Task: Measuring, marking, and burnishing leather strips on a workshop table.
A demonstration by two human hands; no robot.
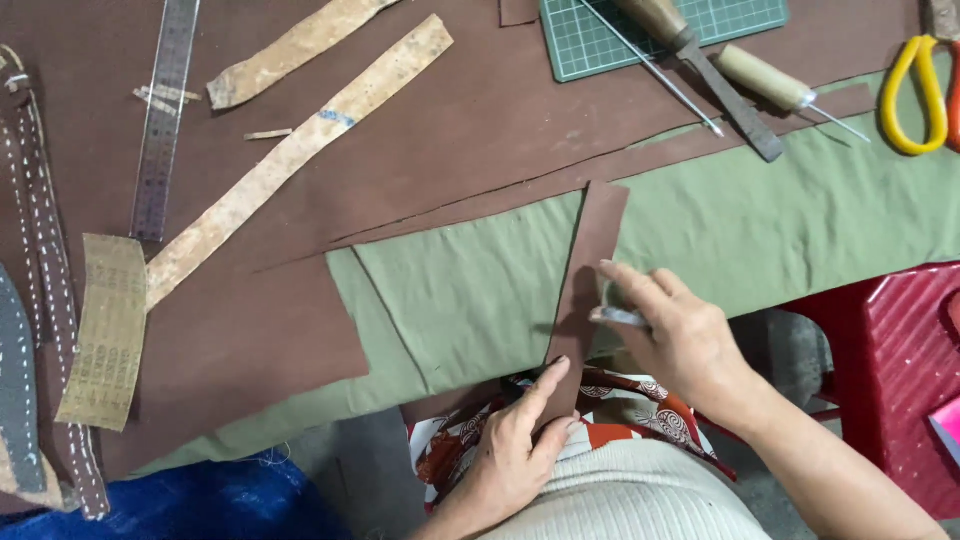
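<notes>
Under my fingers lies a green cloth (480,290) spread over the table; beyond my fingertips and off to their left a large sheet of brown leather (330,170) covers most of it. To the right of my right hand stands a red plastic stool (890,370), near my forearm. Between my two hands runs a narrow brown leather strip (588,280), slanting up and away from my left fingertips; its lower end hangs off the table edge over my patterned lap. My left hand (510,450) presses the strip's lower end, forefinger stretched along it and thumb beside it, fingers close together but not wrapped around anything. My right hand (675,335) touches the strip's right edge, fingers curled and closed on a small silvery metal tool (618,317) whose tip meets the leather. Well beyond my right fingers lie a green cutting mat (590,40), a wooden-handled chisel (700,55), a wooden-handled awl (775,88) and yellow-handled scissors (912,95). Far left of my left fingers lie a metal ruler (165,120), pale cork-like strips (300,140) and stitched leather straps (50,300).
</notes>
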